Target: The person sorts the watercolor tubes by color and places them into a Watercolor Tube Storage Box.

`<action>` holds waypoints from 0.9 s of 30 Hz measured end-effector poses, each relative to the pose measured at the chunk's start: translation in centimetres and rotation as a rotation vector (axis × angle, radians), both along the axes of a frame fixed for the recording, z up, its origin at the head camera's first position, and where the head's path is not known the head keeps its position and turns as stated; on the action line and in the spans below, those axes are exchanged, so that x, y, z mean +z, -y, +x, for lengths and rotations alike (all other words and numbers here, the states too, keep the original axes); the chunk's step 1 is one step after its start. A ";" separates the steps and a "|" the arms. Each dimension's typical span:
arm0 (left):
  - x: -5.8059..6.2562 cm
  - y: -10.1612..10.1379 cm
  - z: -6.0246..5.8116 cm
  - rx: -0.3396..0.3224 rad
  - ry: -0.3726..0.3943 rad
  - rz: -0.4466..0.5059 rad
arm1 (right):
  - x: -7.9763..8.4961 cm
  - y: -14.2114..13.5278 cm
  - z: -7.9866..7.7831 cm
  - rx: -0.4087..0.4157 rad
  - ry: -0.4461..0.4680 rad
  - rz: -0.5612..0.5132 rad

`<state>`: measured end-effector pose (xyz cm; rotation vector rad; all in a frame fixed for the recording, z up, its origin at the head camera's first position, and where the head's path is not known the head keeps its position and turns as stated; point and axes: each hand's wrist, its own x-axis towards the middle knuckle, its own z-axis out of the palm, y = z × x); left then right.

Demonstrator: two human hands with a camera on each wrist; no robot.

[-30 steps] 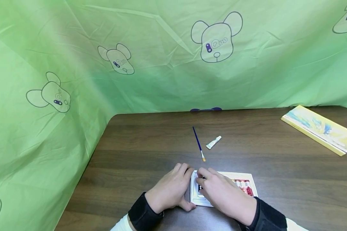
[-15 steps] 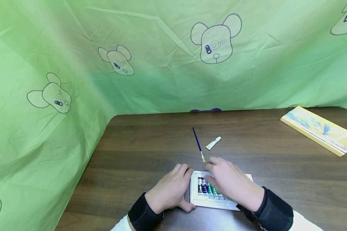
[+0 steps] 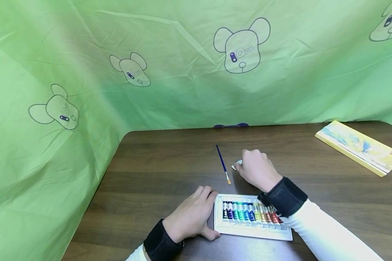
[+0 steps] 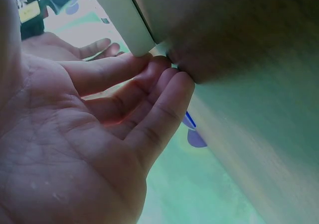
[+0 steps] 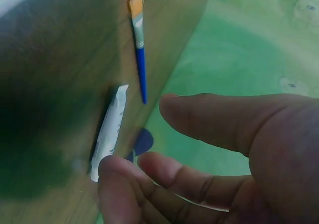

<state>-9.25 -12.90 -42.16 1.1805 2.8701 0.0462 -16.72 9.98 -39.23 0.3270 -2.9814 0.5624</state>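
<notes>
My left hand (image 3: pixel 191 215) rests on the table, its fingertips at the left edge of a white tray (image 3: pixel 254 232). In the left wrist view its fingers (image 4: pixel 164 114) are gently bent and touch the tray's edge. A row of several colored paint tubes (image 3: pixel 245 212) lies in the tray. My right hand (image 3: pixel 258 169) is over a small white paint tube (image 5: pixel 110 129) beyond the tray, partly covering it in the head view. In the right wrist view the thumb stands apart from the fingers, and a fingertip overlaps the tube's lower end; whether it touches is unclear.
A blue-handled paintbrush (image 3: pixel 221 159) lies just left of the white tube, bristles toward the tray. At the far right sits a flat yellow box (image 3: pixel 359 148). Green cloth printed with bear heads (image 3: pixel 170 101) hangs behind the brown table (image 3: pixel 156 163).
My right hand has left the tray's paint tubes and moved away and up to the loose white tube, uncovering most of the row. The left hand has stayed at the tray's edge.
</notes>
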 end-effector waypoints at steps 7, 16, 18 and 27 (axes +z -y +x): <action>0.1 -0.1 0.0 -0.005 -0.011 0.006 | 0.1 0.9 -2.3 -0.106 0.145 0.030; 0.2 -0.2 0.1 -0.002 0.012 0.001 | -0.6 0.8 -2.9 -0.097 0.174 0.053; 0.2 -0.2 0.1 -0.006 0.007 0.000 | -0.6 0.6 -2.9 -0.086 0.165 0.058; 0.0 0.0 0.3 -0.022 -0.043 0.022 | -0.5 -0.8 -3.1 -0.047 0.145 0.089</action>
